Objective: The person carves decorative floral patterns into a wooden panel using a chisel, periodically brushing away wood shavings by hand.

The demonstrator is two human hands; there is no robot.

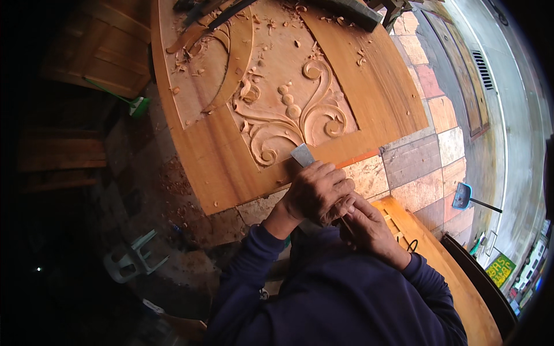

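A wooden panel (392, 98) with carved scrollwork (311, 109) and scattered curled shavings lies in front of me. My left hand (317, 193) is closed around a tool whose flat metal blade (302, 154) points up toward the carving's near edge. My right hand (372, 230) is pressed against my left hand, its fingers pinched on a narrow part of the same tool, apparently its handle. The rest of that handle is hidden by my fingers.
Dark tools (352, 14) rest on the panel's far end. A wooden bench (450, 277) is at my right, a blue dustpan (461, 196) beyond it. A white plastic stool (133, 259) and a green broom (138, 106) are at left, on a tiled floor (410, 161).
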